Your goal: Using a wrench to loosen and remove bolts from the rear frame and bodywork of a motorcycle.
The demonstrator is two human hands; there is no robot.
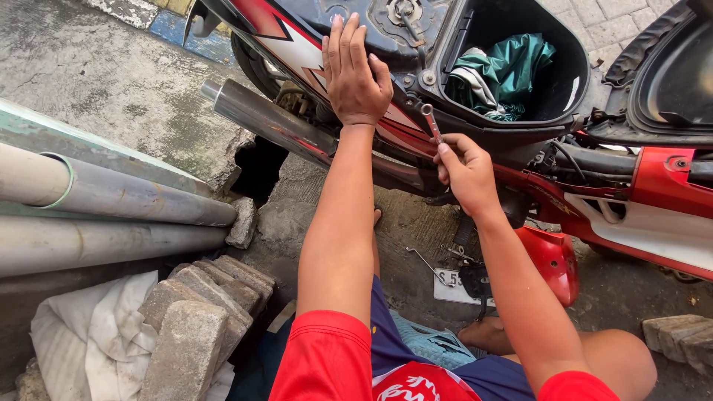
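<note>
- A small metal wrench [430,122] stands nearly upright, its ring end at the top against the edge of a motorcycle [639,178], just below the rim of the open under-seat compartment [568,89].
- The right hand [465,169] is clenched around the lower end of the wrench, thumb and fingers wrapped on the handle, knuckles facing the camera.
- The left hand [355,68] grasps nothing: it lies flat and spread, palm down, on the red, white and black rear body panel, fingers pointing away from the person.
- Inside the compartment lies a crumpled green cloth [505,74].
- A chrome exhaust pipe [275,122] runs at a slant below the left hand, beside the rear wheel.
- On the concrete ground under the arms lie a thin bent metal tool [429,263], a white number plate [453,288] and a loose red plastic cover [551,260].
- The person sits low, in a red shirt and dark blue shorts, one bare knee at lower right.
- At left, grey plastic pipes [104,204] lie side by side; near them stands a row of grey paving blocks [197,308] on a white cloth [85,338].
</note>
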